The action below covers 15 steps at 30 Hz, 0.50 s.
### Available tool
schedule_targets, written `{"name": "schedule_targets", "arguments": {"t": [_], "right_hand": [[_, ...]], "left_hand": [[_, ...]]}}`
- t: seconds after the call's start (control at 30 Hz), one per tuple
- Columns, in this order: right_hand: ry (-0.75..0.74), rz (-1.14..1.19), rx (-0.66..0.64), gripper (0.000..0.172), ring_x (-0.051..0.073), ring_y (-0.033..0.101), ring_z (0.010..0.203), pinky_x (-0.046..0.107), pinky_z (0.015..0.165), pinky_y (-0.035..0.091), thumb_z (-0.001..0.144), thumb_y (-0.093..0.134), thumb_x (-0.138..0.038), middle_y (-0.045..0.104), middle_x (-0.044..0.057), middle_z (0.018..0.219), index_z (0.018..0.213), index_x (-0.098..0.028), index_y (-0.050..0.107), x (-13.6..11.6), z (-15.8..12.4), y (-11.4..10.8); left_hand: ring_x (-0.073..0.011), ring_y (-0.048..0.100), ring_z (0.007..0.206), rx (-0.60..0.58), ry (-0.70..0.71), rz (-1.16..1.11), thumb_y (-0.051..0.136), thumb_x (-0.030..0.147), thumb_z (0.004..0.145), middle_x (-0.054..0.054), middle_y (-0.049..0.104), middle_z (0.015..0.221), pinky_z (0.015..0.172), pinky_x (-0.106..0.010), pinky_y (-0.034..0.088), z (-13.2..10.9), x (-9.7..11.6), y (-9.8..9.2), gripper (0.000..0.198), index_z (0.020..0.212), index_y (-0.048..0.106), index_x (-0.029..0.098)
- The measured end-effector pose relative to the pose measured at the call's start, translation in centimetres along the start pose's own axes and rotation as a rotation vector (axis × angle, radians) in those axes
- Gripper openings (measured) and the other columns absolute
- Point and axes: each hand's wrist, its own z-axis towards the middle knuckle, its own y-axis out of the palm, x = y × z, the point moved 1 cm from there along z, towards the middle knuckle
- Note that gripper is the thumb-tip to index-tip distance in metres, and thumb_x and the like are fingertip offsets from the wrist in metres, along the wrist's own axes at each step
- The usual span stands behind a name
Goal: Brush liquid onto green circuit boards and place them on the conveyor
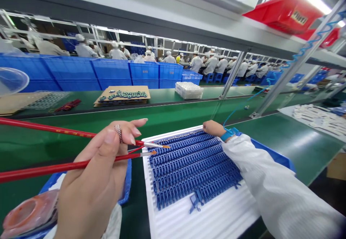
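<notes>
The left hand [89,170] has two red brushes [65,149] held between its fingers [129,129]. The fingers are partly curled and only slightly spread, with one handle lying above the other. The handles run out to the left, and the tips point right, over the near edge of the white ridged tray [205,217]. A ring [118,132] sits on one finger.

The brushes should handle as light, stiff rods with fine, easily bent tips. Take hold along the handle, well behind the tips.

The right hand [213,128] lies curled at the far rim of the tray, with nothing visible in it. Whether it grips that rim cannot be told. A blue wrist strap [228,134] circles the wrist, above a white sleeve [278,185].

Blue clips [191,167] lie in close rows on the tray, between the hands and clear of both. The brush tips end just beside the row ends, and the right hand rests just beyond the far rows. One loose clip [195,202] lies at the near end.

The clips appear light, stiff and thin-toothed, and may snag one another. Lift each by its solid spine, not its teeth.

A blue bin [127,185] sits under the left forearm, with a pink bag [27,213] in it.
</notes>
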Motion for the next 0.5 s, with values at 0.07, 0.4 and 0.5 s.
{"name": "schedule_targets", "arguments": {"t": [0.07, 0.4, 0.5], "right_hand": [[-0.005, 0.005, -0.029, 0.021, 0.02, 0.054, 0.096, 0.033, 0.088, 0.05, 0.104, 0.059, -0.027, 0.052, 0.01, 0.103, 0.105, -0.006, 0.059, -0.1, 0.3, -0.3], [0.032, 0.129, -0.092, 0.021, 0.018, 0.055, 0.088, 0.03, 0.082, 0.052, 0.104, 0.061, -0.027, 0.053, 0.007, 0.095, 0.099, -0.007, 0.059, -0.6, 0.1, -3.1], [0.012, 0.228, 0.011, 0.022, 0.015, 0.055, 0.077, 0.025, 0.075, 0.051, 0.103, 0.062, -0.025, 0.053, 0.004, 0.084, 0.09, -0.007, 0.06, -0.8, -2.3, -5.6]], "left_hand": [[-0.0108, 0.057, 0.105, -0.017, -0.003, 0.005, 0.045, 0.019, 0.094, 0.001, 0.054, 0.082, 0.093, -0.016, 0.051, 0.0, 0.0, 0.1, 0.031, 0.067, 0.06, 0.022], [-0.0109, 0.056, 0.108, -0.213, -0.028, 0.228, 0.038, 0.029, 0.097, 0.002, 0.055, 0.08, 0.094, -0.017, 0.04, -0.2, -0.2, 1.0, 0.034, 0.068, 0.055, 0.023], [-0.0139, 0.055, 0.109, -0.378, -0.048, 0.31, 0.037, 0.035, 0.097, 0.002, 0.055, 0.081, 0.091, -0.022, 0.04, 0.0, -1.0, 0.9, 0.034, 0.071, 0.055, 0.023]]}}
